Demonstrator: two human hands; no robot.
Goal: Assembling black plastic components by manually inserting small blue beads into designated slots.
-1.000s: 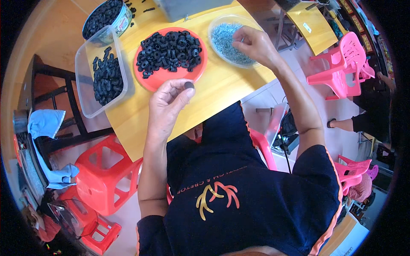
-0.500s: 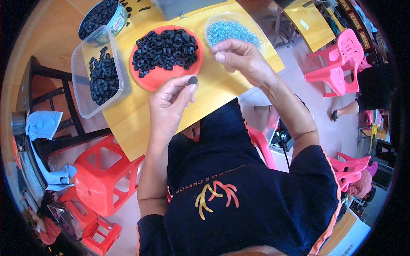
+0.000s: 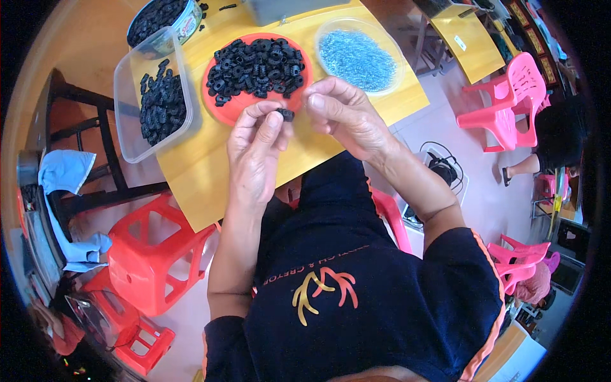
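Observation:
A small black ribbed plastic piece (image 3: 286, 114) is pinched between the thumb and fingers of my left hand (image 3: 253, 156), just over the near edge of a red round plate (image 3: 218, 109). My right hand (image 3: 353, 124) is close beside it, thumb and forefinger pressed together. Whatever those fingertips hold is too small to make out. On the plate lies a heap of similar black pieces (image 3: 254, 67). To its right a clear round container (image 3: 401, 67) holds many tiny shiny blue pieces (image 3: 356, 60).
Left of the plate, a clear rectangular box (image 3: 189, 118) holds joined black pieces. Behind it stands a round tub (image 3: 189, 24) of black parts. A grey bin (image 3: 289, 11) sits at the table's far edge. Red stools (image 3: 140, 254) and pink chairs (image 3: 506, 108) surround the yellow table (image 3: 191, 197).
My right hand has come left and down, away from the blue pieces, toward my left hand. The black piece has turned in my left fingers. The whole view has shifted slightly.

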